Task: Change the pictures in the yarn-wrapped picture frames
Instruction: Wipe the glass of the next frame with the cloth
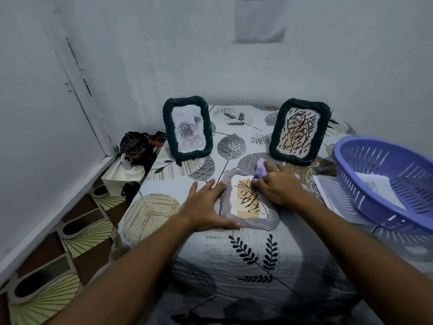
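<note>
The lilac yarn-wrapped frame (249, 201) lies flat, near-centre on the table (246, 254); the left hand (206, 206), fingers spread, steadies its left edge; the right hand (277, 184) pinches a lilac cloth (261, 171) onto the picture, so wipe lightly, keeping the frame pinned.

The setting is a room in a home. The work surface (234, 254) is covered with a leaf-printed cloth and stands in a corner of plain painted walls (140, 55). The floor (70, 249) carries patterned covering. Household items are present: a lilac plastic basket (384, 184), a dark bag (138, 146) and decorative yarn-wrapped frames (187, 127).
</note>
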A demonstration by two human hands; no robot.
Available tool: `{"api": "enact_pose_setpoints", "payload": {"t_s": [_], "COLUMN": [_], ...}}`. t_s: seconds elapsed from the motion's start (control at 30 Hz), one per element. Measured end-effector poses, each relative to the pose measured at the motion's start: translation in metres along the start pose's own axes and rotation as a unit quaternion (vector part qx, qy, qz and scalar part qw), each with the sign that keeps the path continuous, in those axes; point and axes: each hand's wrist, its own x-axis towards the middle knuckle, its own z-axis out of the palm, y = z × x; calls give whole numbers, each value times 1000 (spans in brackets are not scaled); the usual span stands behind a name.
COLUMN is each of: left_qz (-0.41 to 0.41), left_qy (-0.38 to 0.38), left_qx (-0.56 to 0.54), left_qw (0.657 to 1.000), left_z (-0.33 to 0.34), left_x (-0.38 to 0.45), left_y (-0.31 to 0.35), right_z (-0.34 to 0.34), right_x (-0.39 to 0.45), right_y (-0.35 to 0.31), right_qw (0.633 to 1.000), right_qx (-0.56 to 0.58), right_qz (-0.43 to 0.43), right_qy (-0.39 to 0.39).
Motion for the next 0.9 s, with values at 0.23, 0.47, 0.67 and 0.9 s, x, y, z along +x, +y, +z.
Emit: {"api": "enact_pose_setpoints", "payload": {"t_s": [0.23, 0.47, 0.67, 0.9], "left_qz": [-1, 1, 0, 1], "left_qy": [0, -3, 0, 4], "left_qx": [-3, -1, -1, 2], "left_qw": [1000, 1000, 1000, 1000], "left_z": [-2, -2, -3, 0], "left_x": [-1, -1, -1, 0], "left_y": [1, 1, 2, 0], "right_z": [9, -8, -8, 7], "right_x": [8, -15, 2, -19], "right_y": [-30, -2, -3, -26], "right_qw": [997, 996, 999, 991], "right_qx": [23, 6, -8, 15], "right_qz": [-62, -70, -34, -122], "right_qy": [-38, -47, -34, -58]}}
